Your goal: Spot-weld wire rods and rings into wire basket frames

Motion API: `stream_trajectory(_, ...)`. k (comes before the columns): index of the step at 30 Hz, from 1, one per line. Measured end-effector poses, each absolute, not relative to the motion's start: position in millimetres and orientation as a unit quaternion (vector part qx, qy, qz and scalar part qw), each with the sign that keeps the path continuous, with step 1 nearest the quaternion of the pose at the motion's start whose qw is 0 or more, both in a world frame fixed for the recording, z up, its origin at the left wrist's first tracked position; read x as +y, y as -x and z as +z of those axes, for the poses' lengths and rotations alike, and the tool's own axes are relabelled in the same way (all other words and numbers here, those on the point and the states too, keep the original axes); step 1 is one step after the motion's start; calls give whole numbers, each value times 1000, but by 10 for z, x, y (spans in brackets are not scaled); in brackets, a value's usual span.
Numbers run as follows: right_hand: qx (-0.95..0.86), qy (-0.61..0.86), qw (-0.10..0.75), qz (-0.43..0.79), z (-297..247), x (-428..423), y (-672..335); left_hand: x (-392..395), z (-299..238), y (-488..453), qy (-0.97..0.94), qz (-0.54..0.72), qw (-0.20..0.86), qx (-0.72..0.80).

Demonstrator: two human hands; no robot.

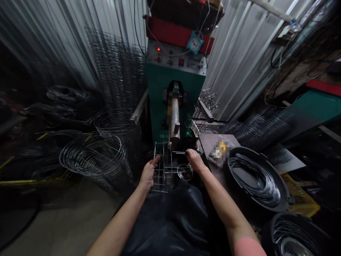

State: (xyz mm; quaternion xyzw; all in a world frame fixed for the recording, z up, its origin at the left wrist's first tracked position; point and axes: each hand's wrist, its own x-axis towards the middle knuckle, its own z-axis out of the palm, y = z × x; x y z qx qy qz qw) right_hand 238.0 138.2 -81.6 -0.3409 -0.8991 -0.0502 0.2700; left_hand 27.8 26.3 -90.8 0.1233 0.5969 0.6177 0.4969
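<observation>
My left hand [147,174] grips the left side of a welded steel wire basket frame [162,170], which I hold upright over my lap. My right hand [195,160] closes on a wire rod at the frame's far right end. The frame stands just below the metal arm of a green welding machine [174,117]. A small round metal bowl [185,172] sits right of the frame, below my right hand. Its lower part is partly hidden by my dark apron [165,220].
A black tub of wire hoops [255,181] stands on my right, with another tub [290,234] nearer me. A blurred packet [220,153] lies on a brown bench [213,142]. Stacked wire coils [94,160] and tall wire mesh [117,78] fill the left.
</observation>
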Motion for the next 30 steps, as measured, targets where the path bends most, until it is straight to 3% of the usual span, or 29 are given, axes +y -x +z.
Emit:
stream_trajectory(5,-856,321,384,-129,-897,1263,-2572,232,-921,-347,-109,613,521,584)
stream_trajectory(11,-842,354,399,-81,-765,1203,-2609,225,-897,-384,-137,667,460,570)
stream_trajectory(15,-838,365,404,-35,-754,1214,-2608,194,-890,-354,-90,659,510,545)
stream_trajectory(20,-736,511,444,8,-1035,1356,-2974,134,-952,-301,-65,640,527,555)
stream_trajectory(24,-675,611,394,125,-1343,1501,-3276,108,-1016,-254,-59,631,528,565)
stream_trajectory(27,-671,615,347,228,-1524,1537,-3295,103,-1020,-244,-51,626,528,571)
stream_trajectory(30,-662,612,351,253,-1636,1530,-3192,93,-983,-247,-46,624,530,572)
